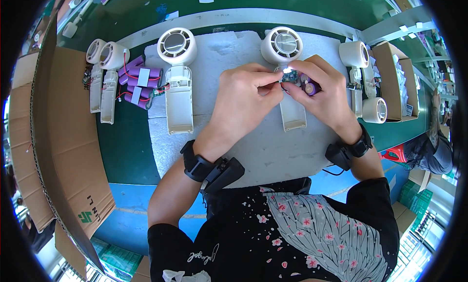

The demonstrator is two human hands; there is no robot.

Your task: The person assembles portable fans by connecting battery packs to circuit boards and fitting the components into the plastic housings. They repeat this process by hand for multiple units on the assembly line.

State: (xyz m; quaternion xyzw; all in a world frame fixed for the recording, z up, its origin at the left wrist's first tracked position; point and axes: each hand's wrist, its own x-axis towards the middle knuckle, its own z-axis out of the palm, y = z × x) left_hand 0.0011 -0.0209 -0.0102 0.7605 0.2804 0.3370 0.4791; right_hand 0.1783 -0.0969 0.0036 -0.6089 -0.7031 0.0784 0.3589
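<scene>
A white handheld fan (282,44) lies on a foam slab (219,150), its round head away from me and its hollow handle shell (293,117) toward me. Over the top of that handle, my right hand (326,89) has its fingers closed around a purple battery cell (309,85). A small green circuit board (290,76) with a bright spot of light sits between both hands. My left hand (246,96) pinches at the board's left edge; whatever is between its fingertips is too small to name. To the left lies a second fan (176,45) with an open handle.
Purple battery packs (141,82) with red wires lie left of the foam, beside more fans (111,57). More fan parts (374,110) are on the right, near an open carton (390,87). A large cardboard box (73,135) stands at the left. Another person's arm (434,121) shows far right.
</scene>
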